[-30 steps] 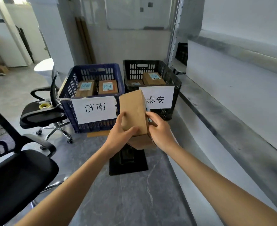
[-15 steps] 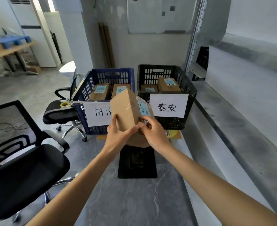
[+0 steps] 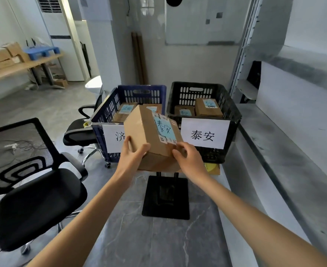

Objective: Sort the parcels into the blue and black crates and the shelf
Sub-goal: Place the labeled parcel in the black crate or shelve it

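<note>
I hold a brown cardboard parcel (image 3: 147, 135) with a light-blue handwritten label, tilted, in front of the two crates. My left hand (image 3: 132, 158) grips its near left corner, thumb on the top face. My right hand (image 3: 189, 160) grips its near right corner below the label. The blue crate (image 3: 139, 93) stands behind at the left with two labelled parcels (image 3: 125, 110) inside and a white paper sign. The black crate (image 3: 228, 110) stands at the right with two parcels (image 3: 208, 107) and a white sign (image 3: 205, 132). The grey shelf (image 3: 286, 151) runs along the right.
A black stand base (image 3: 165, 197) sits on the grey marble-look floor under the parcel. Two black office chairs (image 3: 33, 201) stand at the left. A yellow item (image 3: 211, 167) lies under the black crate. A wooden table with cardboard boxes (image 3: 2, 56) is at the far left.
The parcel has tipped over so its labelled face now points up toward me. Both hands kept hold and rose a little, and my view lifted.
</note>
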